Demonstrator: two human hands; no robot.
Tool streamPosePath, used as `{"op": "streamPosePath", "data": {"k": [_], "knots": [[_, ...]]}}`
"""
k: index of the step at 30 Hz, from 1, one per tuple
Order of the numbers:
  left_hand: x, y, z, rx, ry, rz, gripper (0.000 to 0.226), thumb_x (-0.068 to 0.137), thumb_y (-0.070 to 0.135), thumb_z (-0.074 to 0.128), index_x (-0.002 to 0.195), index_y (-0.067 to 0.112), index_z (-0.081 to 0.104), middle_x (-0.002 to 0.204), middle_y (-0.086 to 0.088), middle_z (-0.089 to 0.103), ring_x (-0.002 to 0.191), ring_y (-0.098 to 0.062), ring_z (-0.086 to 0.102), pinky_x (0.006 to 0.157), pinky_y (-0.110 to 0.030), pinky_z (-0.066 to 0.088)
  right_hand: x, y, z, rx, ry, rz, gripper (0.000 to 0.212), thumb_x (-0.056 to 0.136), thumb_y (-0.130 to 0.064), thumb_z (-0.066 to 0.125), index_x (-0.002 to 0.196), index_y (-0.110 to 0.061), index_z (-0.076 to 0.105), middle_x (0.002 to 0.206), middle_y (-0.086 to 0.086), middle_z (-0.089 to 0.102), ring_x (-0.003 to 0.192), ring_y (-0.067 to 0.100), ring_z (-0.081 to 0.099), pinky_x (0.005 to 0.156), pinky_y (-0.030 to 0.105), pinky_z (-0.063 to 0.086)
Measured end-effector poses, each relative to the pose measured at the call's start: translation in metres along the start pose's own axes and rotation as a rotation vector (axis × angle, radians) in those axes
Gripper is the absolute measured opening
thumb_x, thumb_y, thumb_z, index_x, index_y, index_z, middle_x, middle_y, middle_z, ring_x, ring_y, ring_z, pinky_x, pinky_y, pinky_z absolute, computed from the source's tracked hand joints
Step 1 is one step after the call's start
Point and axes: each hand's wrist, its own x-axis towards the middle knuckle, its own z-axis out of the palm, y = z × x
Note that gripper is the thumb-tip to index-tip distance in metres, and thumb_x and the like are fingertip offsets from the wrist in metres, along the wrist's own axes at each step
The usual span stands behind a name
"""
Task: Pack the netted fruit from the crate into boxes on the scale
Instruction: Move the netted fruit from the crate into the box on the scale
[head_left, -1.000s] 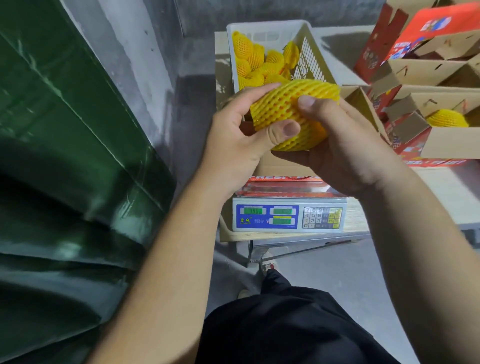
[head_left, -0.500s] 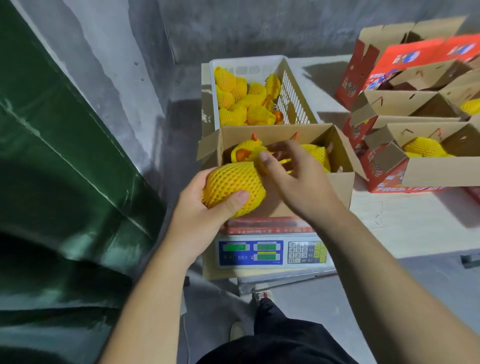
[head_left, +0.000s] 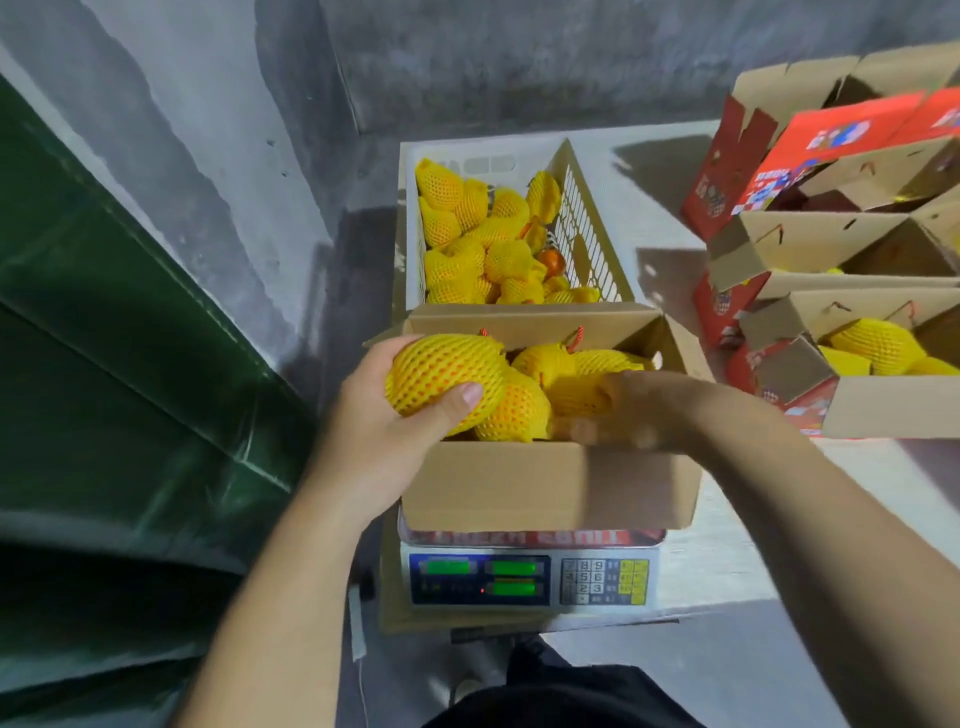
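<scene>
My left hand (head_left: 384, 441) grips a fruit in yellow foam netting (head_left: 441, 371) over the left end of the open cardboard box (head_left: 545, 488). The box stands on the digital scale (head_left: 530, 579) and holds several netted fruit (head_left: 550, 358). My right hand (head_left: 639, 410) reaches into the box from the right and lies over those fruit. It is motion-blurred, so its fingers cannot be made out. Behind the box, the white plastic crate (head_left: 587, 223) is filled with several more netted fruit (head_left: 478, 249).
Open cardboard and red printed boxes (head_left: 883, 405) stand on the white table (head_left: 727, 545) at the right, one holding netted fruit (head_left: 878, 343). A dark green sheet (head_left: 104, 364) hangs at the left. A grey wall runs behind the crate.
My left hand has carried the netted fruit down from chest height to the left end of the box. My right hand has let go of it and gone into the box.
</scene>
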Motion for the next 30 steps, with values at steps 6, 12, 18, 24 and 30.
{"op": "streamPosePath", "data": {"k": [6,12,18,24,30], "knots": [[0.027,0.021,0.026,0.038,-0.070,-0.034,0.066,0.076,0.064,0.078,0.136,0.054,0.052,0.122,0.031,0.061,0.112,0.003,0.062,0.082,-0.020,0.059,0.011,0.006,-0.012,0.097,-0.035,-0.072,0.069,0.074,-0.065,0.070,0.131,-0.032,0.049,0.115,-0.002,0.062,0.101,0.021,0.061,0.085,0.038,0.054],[0.038,0.047,0.023,0.173,-0.067,-0.048,0.072,0.066,0.089,0.068,0.128,0.063,0.044,0.115,0.047,0.051,0.104,0.020,0.054,0.068,-0.008,0.049,0.001,0.056,-0.040,1.259,0.053,-0.402,0.054,0.064,-0.032,0.075,0.116,-0.031,0.060,0.113,0.011,0.071,0.102,0.026,0.073,0.078,0.039,0.062],[0.045,0.073,0.055,0.185,-0.239,0.050,0.066,0.079,0.083,0.053,0.137,0.051,0.058,0.124,0.034,0.065,0.113,0.018,0.056,0.084,-0.007,0.047,0.010,0.056,-0.049,1.522,0.170,-0.457,0.049,0.082,-0.016,0.060,0.128,-0.028,0.055,0.112,0.012,0.073,0.093,0.036,0.072,0.065,0.035,0.058],[0.044,0.070,0.044,0.176,-0.176,0.059,0.046,0.088,0.071,0.060,0.131,0.054,0.059,0.128,0.029,0.067,0.117,0.009,0.063,0.104,-0.035,0.054,-0.003,0.022,-0.038,1.434,0.165,-0.588,0.041,0.077,-0.039,0.085,0.115,-0.028,0.071,0.113,0.009,0.074,0.103,0.028,0.072,0.090,0.044,0.061],[0.023,0.063,0.037,0.037,-0.191,0.145,0.044,0.090,0.059,0.070,0.132,0.047,0.062,0.130,0.020,0.070,0.119,-0.003,0.068,0.102,-0.038,0.056,-0.018,-0.017,-0.027,1.387,0.216,-0.603,0.028,0.077,-0.036,0.083,0.104,-0.033,0.073,0.104,0.008,0.074,0.098,0.026,0.071,0.095,0.050,0.058]]}}
